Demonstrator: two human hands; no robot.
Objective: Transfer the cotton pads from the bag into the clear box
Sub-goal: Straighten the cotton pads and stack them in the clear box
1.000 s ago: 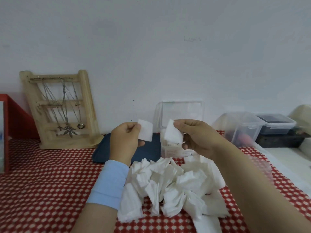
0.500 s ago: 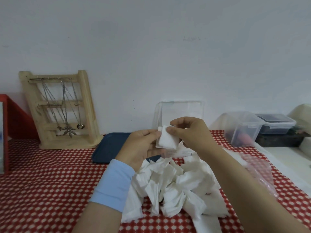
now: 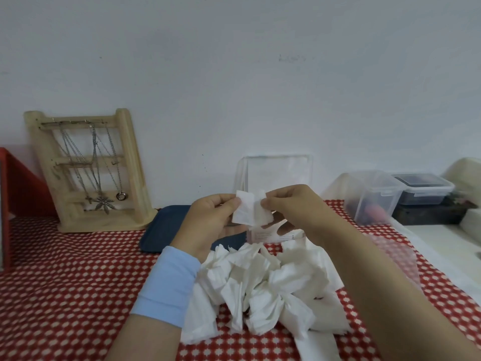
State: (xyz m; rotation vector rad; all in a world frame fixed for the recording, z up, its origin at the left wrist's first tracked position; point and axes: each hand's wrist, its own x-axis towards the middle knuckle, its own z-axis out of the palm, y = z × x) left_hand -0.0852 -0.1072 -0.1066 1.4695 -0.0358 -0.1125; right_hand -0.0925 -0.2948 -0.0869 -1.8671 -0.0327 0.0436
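Both hands are raised in front of the clear box, whose lid stands open against the wall. My left hand pinches the left edge of a white cotton pad. My right hand pinches a second cotton pad that overlaps the first one. A heap of crumpled white cotton pads lies on the red checked tablecloth below my wrists. A thin clear bag lies to the right of the heap, partly behind my right forearm.
A wooden jewellery stand with necklaces leans at the back left. A dark blue tray lies behind my left hand. Lidded plastic containers stand at the back right. A red frame borders the far left.
My hands, apart a second ago with one pad each, have come together so the two pads overlap. Both hands now sit slightly lower in front of the box.
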